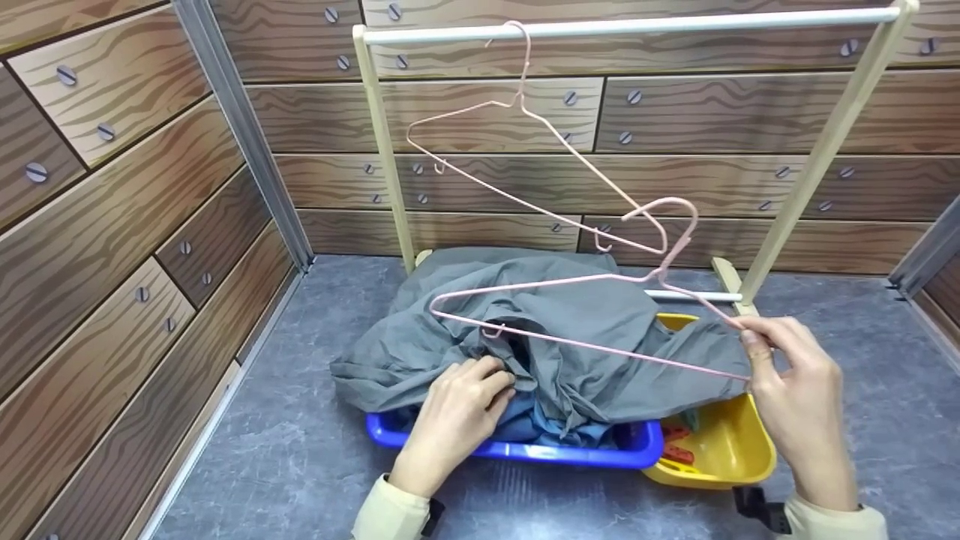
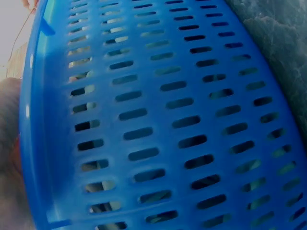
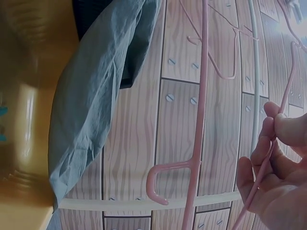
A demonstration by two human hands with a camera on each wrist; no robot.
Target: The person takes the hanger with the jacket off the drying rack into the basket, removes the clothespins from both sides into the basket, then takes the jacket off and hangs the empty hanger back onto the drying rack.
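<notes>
Pinching pink hanger (image 1: 585,345), right hand (image 1: 799,379); gripping grey cloth (image 1: 592,311), left hand (image 1: 463,397).
Cloth not yet hung; second hanger (image 1: 577,157) (bare, from here) beyond both hands.

A large cloth (image 1: 600,375) lies over the basket (image 1: 540,453), with other clothes (image 1: 521,420) inside, and reaches right across part of the tub (image 1: 739,450). Behind stands the rack (image 1: 832,142), one hanger (image 1: 577,154) on its bar (image 1: 675,25). Above the cloth, a second hanger (image 1: 547,283) has its right end in the right hand (image 1: 799,382); the left hand (image 1: 461,401) is at the cloth's front.
</notes>
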